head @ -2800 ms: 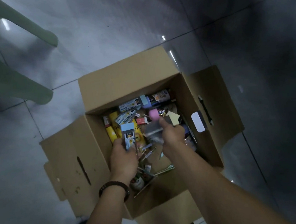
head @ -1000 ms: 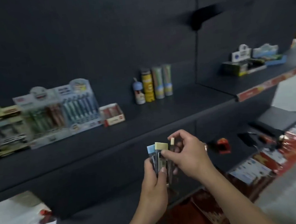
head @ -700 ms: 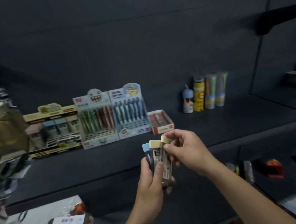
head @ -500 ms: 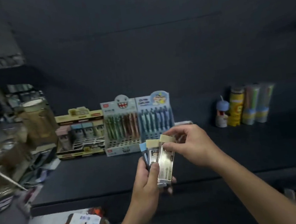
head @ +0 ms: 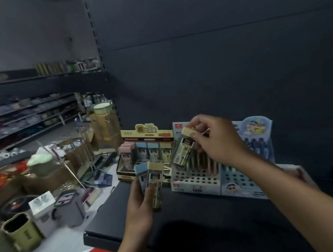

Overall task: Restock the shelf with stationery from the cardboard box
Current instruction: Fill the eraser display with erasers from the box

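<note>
Pinching yellow-capped case (head: pixel 182 150) by its cap in right hand (head: pixel 214 141), just right of display tray (head: pixel 145 131) on the shelf (head: pixel 191 215), long axis slanting down-left toward that tray. Clutching two more cases (head: pixel 149 179) in left hand (head: pixel 139 206), just before the tray. Probably calls for uprighting, then carrying left.

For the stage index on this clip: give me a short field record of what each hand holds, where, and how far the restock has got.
left hand: grips two slim packs, one blue-capped, one yellow-capped, upright above the shelf
right hand: pinches a single yellow-capped pack by its cap end, tilted, in front of a pen display
likely target: yellow display box with similar packs standing in a row, left of the pen display
stage: none of the three held packs is placed yet
</note>
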A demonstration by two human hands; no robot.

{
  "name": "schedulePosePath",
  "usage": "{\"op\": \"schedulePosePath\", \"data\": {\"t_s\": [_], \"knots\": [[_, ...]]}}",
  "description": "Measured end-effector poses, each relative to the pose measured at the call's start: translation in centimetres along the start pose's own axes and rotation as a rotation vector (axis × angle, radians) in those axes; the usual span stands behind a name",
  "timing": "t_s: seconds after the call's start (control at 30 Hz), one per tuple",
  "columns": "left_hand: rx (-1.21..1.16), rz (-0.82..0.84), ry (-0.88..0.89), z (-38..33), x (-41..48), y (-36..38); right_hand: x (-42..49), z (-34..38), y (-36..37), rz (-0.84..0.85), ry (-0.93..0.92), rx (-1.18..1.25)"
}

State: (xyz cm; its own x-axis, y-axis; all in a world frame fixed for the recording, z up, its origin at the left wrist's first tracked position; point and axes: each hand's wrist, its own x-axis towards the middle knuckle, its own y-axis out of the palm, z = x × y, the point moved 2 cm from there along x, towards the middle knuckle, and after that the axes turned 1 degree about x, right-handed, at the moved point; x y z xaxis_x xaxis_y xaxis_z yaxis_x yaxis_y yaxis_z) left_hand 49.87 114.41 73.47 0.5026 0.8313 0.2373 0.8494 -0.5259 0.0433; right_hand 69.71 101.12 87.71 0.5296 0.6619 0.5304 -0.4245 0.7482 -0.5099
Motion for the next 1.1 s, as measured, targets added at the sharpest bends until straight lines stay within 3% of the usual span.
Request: {"op": "schedulePosePath", "data": {"t_s": [0.37,0.63,0.87,1.1], "knots": [[-0.010,0.158,0.021,1.5,9.2,-6.4,7.6,-0.7,10.7,0.059,0.013,-0.443],[-0.123,0.087,-0.055,3.3,11.5,-6.2,8.3,-2.4,13.0,0.124,0.105,-0.536],[-0.206,0.130,-0.074,4.0,11.3,-5.8,10.2,-2.4,13.6,0.206,0.159,-0.624],[-0.187,0.097,-0.059,4.7,11.7,-6.0,11.0,-2.4,14.7,0.180,0.117,-0.701]]}}
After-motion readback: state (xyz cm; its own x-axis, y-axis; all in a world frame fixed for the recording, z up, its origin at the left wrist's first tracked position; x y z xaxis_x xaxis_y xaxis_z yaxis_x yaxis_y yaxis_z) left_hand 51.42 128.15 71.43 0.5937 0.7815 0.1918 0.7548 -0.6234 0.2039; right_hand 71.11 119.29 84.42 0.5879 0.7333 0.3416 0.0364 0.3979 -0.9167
